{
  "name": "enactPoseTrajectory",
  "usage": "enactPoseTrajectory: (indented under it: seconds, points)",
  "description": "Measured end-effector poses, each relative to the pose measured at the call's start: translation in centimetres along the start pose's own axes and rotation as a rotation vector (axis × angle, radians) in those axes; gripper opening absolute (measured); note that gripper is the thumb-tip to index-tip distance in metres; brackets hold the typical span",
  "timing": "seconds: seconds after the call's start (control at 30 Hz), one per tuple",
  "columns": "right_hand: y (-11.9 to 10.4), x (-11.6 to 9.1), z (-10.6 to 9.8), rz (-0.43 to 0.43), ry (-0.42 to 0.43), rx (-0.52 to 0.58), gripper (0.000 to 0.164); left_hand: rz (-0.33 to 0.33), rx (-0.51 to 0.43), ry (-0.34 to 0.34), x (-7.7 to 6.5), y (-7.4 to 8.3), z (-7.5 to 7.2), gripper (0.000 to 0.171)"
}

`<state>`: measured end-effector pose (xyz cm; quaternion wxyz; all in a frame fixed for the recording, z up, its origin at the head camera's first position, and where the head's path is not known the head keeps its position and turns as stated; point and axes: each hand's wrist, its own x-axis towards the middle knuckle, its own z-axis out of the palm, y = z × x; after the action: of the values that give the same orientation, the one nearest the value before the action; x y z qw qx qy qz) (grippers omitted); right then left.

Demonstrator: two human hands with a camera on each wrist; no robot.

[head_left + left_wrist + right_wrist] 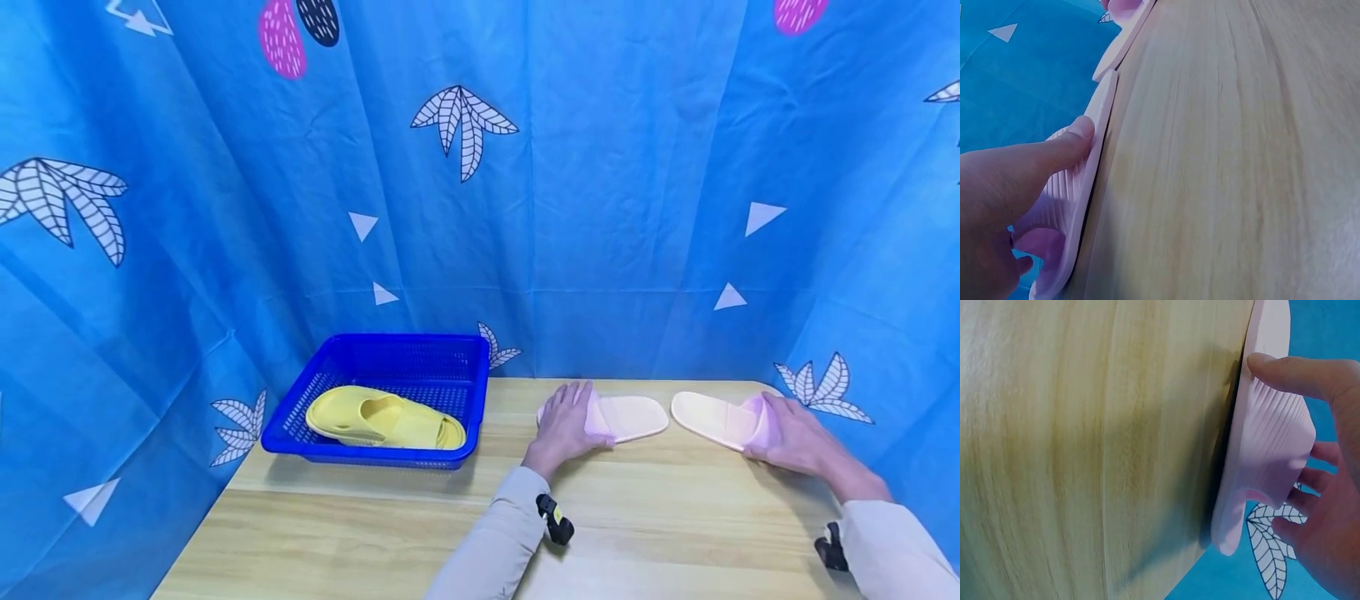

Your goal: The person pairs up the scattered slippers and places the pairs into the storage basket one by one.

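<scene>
My left hand grips a pink slipper over its ribbed strap, the thumb on the near side. Another pink slipper is held by my right hand at its strap; in the right wrist view the thumb lies on the sole's edge and the fingers bend around the far side. The heel ends of the two slippers point at each other with a narrow gap between. A dark shadow runs along the underside of the right slipper.
On the left of the wooden table stands a blue mesh basket with yellow slippers in it. A blue patterned curtain hangs behind and at both sides. Each wrist carries a black camera strap mount.
</scene>
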<state>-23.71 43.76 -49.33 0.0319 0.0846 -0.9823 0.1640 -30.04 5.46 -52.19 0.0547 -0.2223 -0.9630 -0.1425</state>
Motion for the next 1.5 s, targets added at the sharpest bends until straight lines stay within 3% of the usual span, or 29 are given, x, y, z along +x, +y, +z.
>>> enactPoseTrajectory:
  seconds: [0.33,0.7,1.2,1.5]
  points:
    - [0.1,-0.2,0.0,0.007,0.029,-0.047,0.119,-0.026,-0.022,-0.007,-0.3,0.4,-0.2,0.109]
    - [0.5,-0.5,0.7,0.026,0.047,0.01,0.118,-0.057,-0.058,0.023,-0.4,0.4,0.0,0.109]
    - [0.2,-1.0,1.0,0.032,0.069,0.005,0.115,-0.101,-0.049,0.016,-0.4,0.2,0.0,0.11]
    - [-0.3,-1.4,0.7,0.043,0.089,0.025,0.115,-0.094,-0.033,0.011,-1.0,0.0,-0.2,0.111]
